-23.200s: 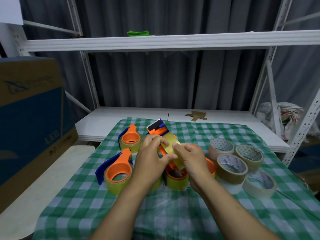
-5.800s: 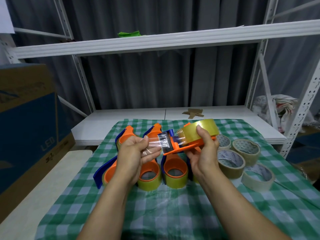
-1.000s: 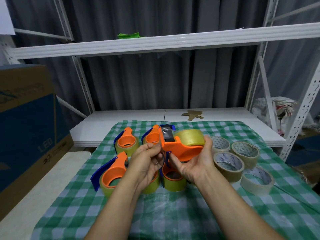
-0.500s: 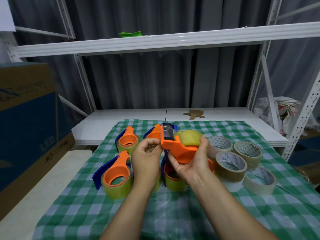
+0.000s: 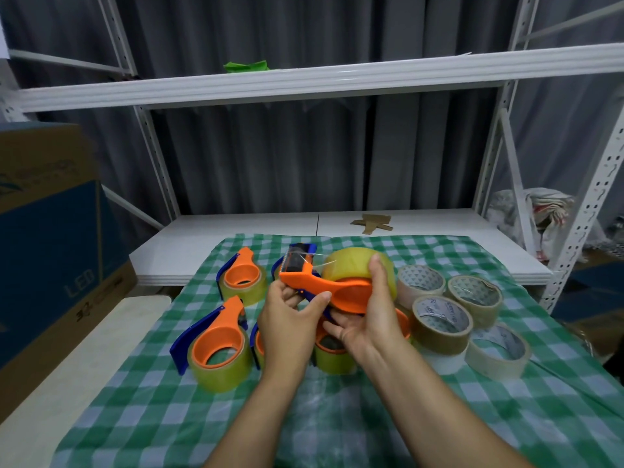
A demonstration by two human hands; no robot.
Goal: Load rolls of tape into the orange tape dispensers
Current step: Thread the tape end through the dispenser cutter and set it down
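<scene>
— Well, how do the hands stand?
— Clamped on one thing. The left hand (image 5: 290, 319) grips the neck of the orange dispenser (image 5: 337, 288). The right hand (image 5: 368, 319) cups it from below, thumb pressed on the yellowish tape roll (image 5: 351, 266) seated in it. They hold it just above the checked cloth (image 5: 337, 417).
— What could spoil it?
— The clear tape end (image 5: 315, 260) lies loosely across the cutter head (image 5: 299, 261). If the thumb lets the roll turn back, I judge the end could slip off and stick down on the roll.
— And setting it down?
— Loaded dispensers (image 5: 219, 346) crowd the near left and spare rolls (image 5: 439, 319) sit to the right. A careless drop could knock one over.
</scene>
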